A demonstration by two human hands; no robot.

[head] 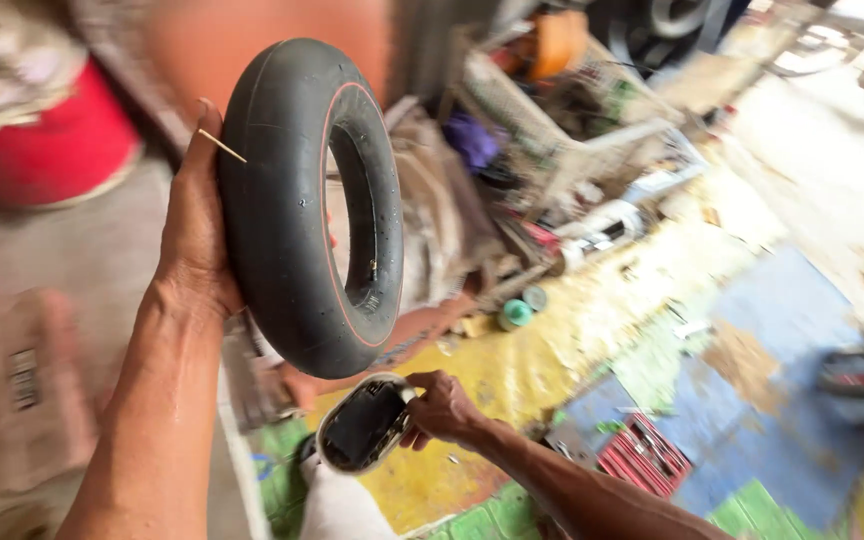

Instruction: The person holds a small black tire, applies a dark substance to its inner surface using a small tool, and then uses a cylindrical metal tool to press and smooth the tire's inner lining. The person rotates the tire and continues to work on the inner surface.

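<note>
Left hand [195, 235] wrapped around the outer tread of a small black inflated inner tube [307, 205], thumb side pressed flat along the rubber, fingers hidden behind. Held upright and raised, hole turned toward the right, thin red line circling the sidewall. A thin pale stick [222, 146] poking out at the tread just beside the thumb.

Right hand [442, 408] lower and nearer, fingers curled closed on the rim of a white oval container [364, 426] with a dark inside, tilted, just below the tube's bottom edge and not touching it.

Beneath both, a floor mat [592, 330] painted yellow, blue and green, worn and stained. Near right, a red tray of small tools [644, 458] lying on the blue patch. Further off, a green-capped small can [516, 314] by the yellow part. Far centre, a blurred heap of clutter [552, 110] with wire mesh and purple cloth. Far left, a red drum [47, 140], blurred. Near left, a blurred cardboard box [12, 390].
</note>
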